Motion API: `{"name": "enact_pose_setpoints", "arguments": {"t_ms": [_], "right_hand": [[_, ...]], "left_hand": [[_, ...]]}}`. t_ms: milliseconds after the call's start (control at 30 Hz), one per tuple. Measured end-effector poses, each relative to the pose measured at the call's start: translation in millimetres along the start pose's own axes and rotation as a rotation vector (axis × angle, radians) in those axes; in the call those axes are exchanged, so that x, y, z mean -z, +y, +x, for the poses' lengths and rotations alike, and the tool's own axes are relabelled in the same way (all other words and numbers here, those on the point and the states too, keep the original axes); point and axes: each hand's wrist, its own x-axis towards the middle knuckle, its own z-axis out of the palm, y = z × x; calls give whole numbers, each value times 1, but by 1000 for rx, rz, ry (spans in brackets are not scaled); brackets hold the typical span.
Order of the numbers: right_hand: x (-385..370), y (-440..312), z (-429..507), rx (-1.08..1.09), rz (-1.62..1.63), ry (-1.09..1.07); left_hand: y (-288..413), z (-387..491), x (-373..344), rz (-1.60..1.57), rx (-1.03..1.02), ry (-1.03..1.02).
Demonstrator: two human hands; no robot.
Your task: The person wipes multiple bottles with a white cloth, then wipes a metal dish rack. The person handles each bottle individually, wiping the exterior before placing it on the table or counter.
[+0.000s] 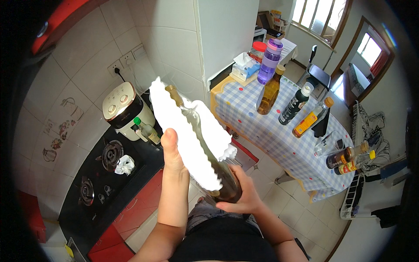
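A large dark glass bottle is tilted in front of me, its neck up and to the left. White paper towel or cloth lies along both sides of the bottle and hides much of it. My left hand presses the white sheet against the upper part, thumb showing and the other fingers hidden behind it. Around the bottle's base my right hand is closed, thumb underneath. The gold-brown cap or neck end shows between the white folds.
At left, a black gas stove bears a crumpled white tissue; a cream air fryer and a small green-capped bottle stand behind. At right, a checked tablecloth carries several bottles, a purple water bottle and a glass cup.
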Motion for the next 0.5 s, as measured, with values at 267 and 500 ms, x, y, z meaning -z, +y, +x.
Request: {"name": "enact_pose_setpoints", "arguments": {"t_ms": [267,500], "right_hand": [[0,17,-15,-400,1157,-441],[10,3,-11,-103,444,-131]], "left_hand": [[0,19,7,-779,128,-605],[20,12,15,-435,103,-375]]}}
